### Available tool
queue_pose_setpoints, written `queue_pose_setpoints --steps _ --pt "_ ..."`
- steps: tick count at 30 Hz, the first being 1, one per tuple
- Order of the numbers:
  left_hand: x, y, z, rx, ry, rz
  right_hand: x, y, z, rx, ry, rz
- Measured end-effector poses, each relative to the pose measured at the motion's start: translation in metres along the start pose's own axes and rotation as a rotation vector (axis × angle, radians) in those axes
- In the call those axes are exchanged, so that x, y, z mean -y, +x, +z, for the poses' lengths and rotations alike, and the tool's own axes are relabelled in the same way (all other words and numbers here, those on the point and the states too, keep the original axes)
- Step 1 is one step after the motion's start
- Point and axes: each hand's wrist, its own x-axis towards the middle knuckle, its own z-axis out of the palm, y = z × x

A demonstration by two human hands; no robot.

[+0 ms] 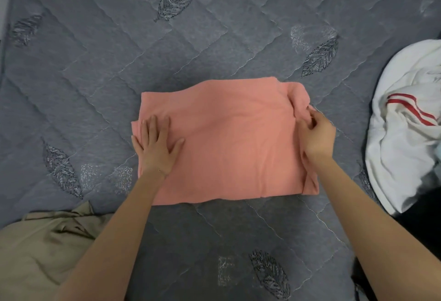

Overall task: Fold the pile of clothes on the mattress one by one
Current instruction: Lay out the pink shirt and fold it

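A salmon-pink garment (229, 143) lies folded into a rough rectangle in the middle of the grey quilted mattress (119, 62). My left hand (156, 145) rests flat on its left part, fingers spread and straight. My right hand (318, 133) is at the garment's right edge, where its fingers pinch a bunched fold of the pink cloth. The right edge is wrinkled and doubled over beneath that hand.
A white garment with red stripes (405, 119) lies crumpled at the right edge of the mattress. A khaki garment (40, 246) lies at the bottom left. Dark cloth (420, 229) shows at the lower right. The mattress's left edge runs along the frame's left side.
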Motion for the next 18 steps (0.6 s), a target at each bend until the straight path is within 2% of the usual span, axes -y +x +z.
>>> queue_pose_setpoints --steps 5,9,11,14,18 --pt "-0.003 -0.002 0.003 0.006 0.059 -0.01 0.002 0.013 -0.015 -0.183 0.08 0.036" --pt "-0.022 -0.01 0.001 -0.033 0.114 -0.022 0.003 0.023 -0.026 -0.234 0.154 0.031" --pt "-0.039 -0.018 0.004 -0.02 0.045 0.014 0.0 0.03 -0.029 -0.244 0.15 0.009" --pt "-0.068 -0.03 0.017 0.015 0.011 0.098 -0.007 0.039 -0.03 -0.172 0.135 0.027" --pt "-0.097 -0.038 0.031 -0.003 0.006 0.108 -0.023 0.032 -0.032 -0.011 0.106 0.158"
